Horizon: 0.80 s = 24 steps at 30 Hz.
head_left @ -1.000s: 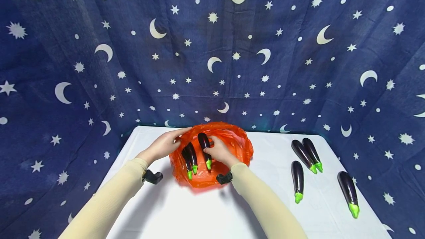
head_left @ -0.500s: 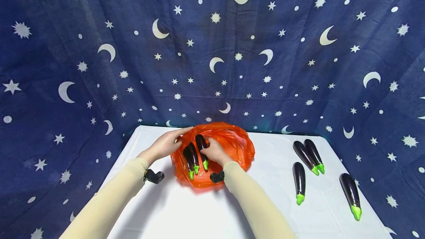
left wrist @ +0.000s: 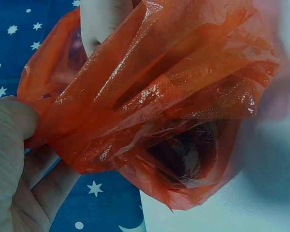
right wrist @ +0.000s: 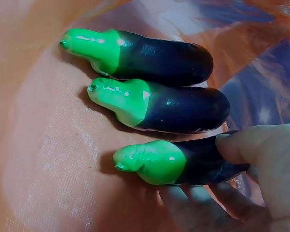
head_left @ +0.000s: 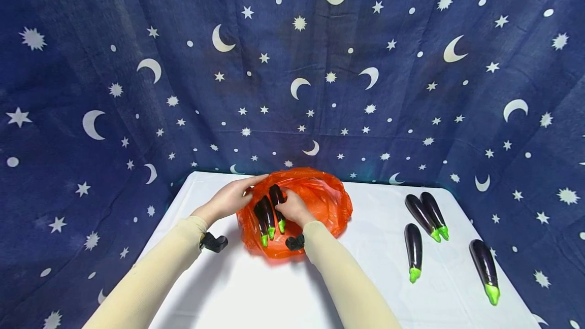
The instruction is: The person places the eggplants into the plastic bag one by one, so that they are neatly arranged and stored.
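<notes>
An orange-red plastic bag [head_left: 335,204] lies with its mouth spread wide towards me. My left hand [head_left: 228,199] pinches the bag's left rim, thumb on one side and fingers behind, as the left wrist view shows. Inside the bag, my right hand [head_left: 294,208] grips a dark purple eggplant [right wrist: 198,152] with a green stem end. Thumb and fingers wrap its dark body, and the stem end points towards me. Beside it lie two more eggplants, a middle one [right wrist: 188,108] and an outer one [right wrist: 169,58], roughly parallel. From the left wrist, crumpled film mostly hides the bag's contents.
On the right of the white table [head_left: 365,258] lie several more eggplants: a touching pair [head_left: 427,213], a single one [head_left: 413,248] nearer me, and another [head_left: 484,268] close to the right edge. A dark blue curtain [head_left: 292,65] with moons and stars hangs behind.
My right hand has moved left and brought its eggplant closer to the two in the bag. The left hand keeps its hold on the rim. The view has shifted slightly.
</notes>
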Tool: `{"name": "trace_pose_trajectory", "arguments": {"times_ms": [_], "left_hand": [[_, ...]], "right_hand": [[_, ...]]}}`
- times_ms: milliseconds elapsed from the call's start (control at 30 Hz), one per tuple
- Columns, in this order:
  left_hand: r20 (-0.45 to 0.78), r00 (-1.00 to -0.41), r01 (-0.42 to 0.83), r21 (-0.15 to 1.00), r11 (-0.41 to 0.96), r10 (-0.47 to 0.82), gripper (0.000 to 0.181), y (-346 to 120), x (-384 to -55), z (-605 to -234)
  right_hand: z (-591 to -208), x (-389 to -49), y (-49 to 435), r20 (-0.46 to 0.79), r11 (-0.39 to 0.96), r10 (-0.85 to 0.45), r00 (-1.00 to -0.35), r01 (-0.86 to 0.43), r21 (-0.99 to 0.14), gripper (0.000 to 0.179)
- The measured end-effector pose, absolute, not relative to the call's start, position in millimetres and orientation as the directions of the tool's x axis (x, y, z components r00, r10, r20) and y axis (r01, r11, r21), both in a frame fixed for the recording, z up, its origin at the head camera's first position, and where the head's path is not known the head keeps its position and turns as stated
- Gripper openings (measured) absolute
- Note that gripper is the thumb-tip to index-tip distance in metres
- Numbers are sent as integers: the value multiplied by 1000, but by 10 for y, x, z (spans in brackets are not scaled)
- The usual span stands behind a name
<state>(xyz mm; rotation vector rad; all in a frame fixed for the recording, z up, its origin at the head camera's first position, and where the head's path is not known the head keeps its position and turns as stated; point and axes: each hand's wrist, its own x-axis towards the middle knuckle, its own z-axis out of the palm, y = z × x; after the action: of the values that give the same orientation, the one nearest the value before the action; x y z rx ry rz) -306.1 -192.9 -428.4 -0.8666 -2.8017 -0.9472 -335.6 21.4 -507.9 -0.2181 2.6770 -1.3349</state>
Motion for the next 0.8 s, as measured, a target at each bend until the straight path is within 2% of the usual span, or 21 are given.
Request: {"name": "trace_pose_trajectory", "arguments": {"times_ms": [433, 800], "left_hand": [[222, -841, 527, 543, 654, 494, 64, -1947, -3057, -4299], [224, -844, 524, 537, 661, 487, 65, -1953, -3064, -4316]], "right_hand": [[-5149, -3357, 174, -67, 628, -164, -984, -51, -777, 57], [-5140, -3322, 175, -66, 621, -188, -980, -66, -781, 54]]}}
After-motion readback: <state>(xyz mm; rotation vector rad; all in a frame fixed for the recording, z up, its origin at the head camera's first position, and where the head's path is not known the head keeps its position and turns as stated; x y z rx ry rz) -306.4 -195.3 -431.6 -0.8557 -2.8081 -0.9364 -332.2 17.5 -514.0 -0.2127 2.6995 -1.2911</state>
